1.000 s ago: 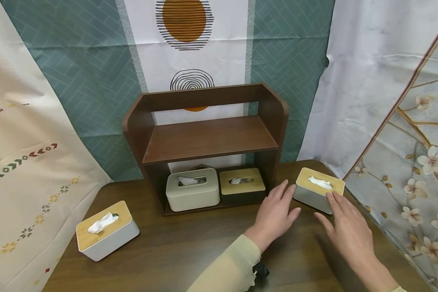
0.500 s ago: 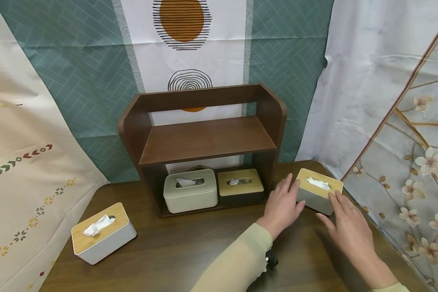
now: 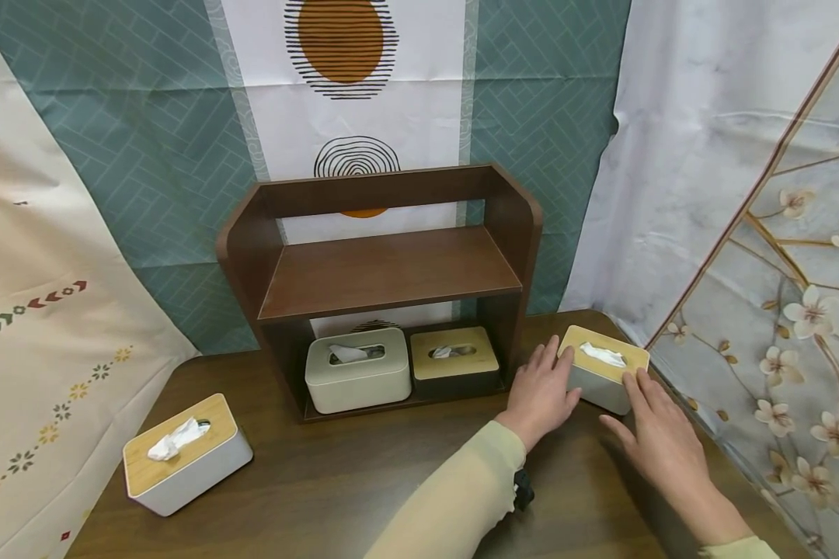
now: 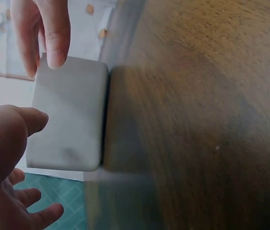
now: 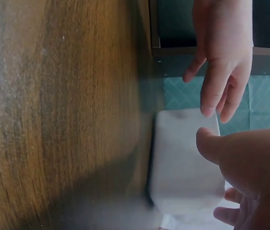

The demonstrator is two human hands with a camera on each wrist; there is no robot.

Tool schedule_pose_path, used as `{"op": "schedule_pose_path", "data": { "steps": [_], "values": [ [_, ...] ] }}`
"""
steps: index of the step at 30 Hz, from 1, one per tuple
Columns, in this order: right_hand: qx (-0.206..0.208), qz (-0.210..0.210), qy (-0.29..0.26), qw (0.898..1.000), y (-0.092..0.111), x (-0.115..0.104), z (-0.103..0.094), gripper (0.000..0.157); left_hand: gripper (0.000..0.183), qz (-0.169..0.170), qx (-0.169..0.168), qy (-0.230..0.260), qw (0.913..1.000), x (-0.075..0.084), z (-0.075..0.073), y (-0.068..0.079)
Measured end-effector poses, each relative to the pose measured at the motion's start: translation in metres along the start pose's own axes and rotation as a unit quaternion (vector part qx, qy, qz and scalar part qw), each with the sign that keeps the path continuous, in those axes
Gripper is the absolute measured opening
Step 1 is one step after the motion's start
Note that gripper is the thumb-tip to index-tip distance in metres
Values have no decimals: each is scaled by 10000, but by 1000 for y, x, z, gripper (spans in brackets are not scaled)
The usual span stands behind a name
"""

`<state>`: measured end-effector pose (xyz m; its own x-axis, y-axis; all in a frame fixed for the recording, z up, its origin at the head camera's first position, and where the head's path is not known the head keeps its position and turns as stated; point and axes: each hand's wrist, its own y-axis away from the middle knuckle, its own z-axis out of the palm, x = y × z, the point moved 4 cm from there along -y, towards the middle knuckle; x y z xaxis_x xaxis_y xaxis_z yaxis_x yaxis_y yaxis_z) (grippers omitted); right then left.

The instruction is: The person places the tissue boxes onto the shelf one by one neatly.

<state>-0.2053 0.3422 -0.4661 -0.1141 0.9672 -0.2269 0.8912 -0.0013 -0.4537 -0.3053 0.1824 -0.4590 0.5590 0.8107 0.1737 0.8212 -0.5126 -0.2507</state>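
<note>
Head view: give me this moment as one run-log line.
left hand: at tissue box | right hand: at box's opposite end | contact: unclear | shelf: two boxes, lower level

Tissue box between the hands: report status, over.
Left hand, right hand at either side, contact unclear. Gray, wood-lidded tissue box on tabletop. Nothing seen blocking.

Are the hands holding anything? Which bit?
No grip shows: the left hand and right hand are at opposite ends of the gray wood-topped tissue box; whether they touch it can't be told.
</note>
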Motion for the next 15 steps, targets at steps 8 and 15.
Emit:
{"op": "schedule_pose_path", "data": {
  "steps": [8,15],
  "values": [
    [-70,-24,-48,10000,0,2,3,85,73,28,-177,-112,9998,1,5,-1],
    [-144,-16,-1,9999,-2,1,2,85,74,53,-195,-26,9998,2,5,-2]
  ]
}}
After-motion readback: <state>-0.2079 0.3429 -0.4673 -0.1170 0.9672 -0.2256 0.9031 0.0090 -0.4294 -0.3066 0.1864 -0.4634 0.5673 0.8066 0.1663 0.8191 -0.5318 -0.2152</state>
